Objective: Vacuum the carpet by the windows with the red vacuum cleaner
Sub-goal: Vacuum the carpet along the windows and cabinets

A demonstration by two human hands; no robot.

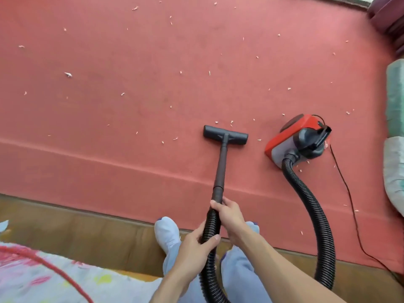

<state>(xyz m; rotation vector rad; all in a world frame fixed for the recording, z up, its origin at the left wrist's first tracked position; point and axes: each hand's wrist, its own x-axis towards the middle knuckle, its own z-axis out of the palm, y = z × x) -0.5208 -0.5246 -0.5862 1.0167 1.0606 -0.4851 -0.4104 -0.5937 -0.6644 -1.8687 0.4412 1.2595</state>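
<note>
The red vacuum cleaner (299, 138) sits on the red carpet (131, 73) at the right. Its black ribbed hose (317, 215) loops round to my hands. My right hand (229, 215) grips the lower end of the black wand (220, 169), where it meets the hose. My left hand (194, 246) grips the hose just below. The black floor nozzle (225, 135) lies flat on the carpet in front of me. Several small pale scraps (68, 74) are scattered over the carpet.
A thin black power cord (349, 197) runs across the carpet right of the hose. Bagged bundles (395, 101) lie along the right edge. Brown floor (87, 232) borders the carpet by my feet (166, 232). A patterned cloth (43, 278) lies at lower left.
</note>
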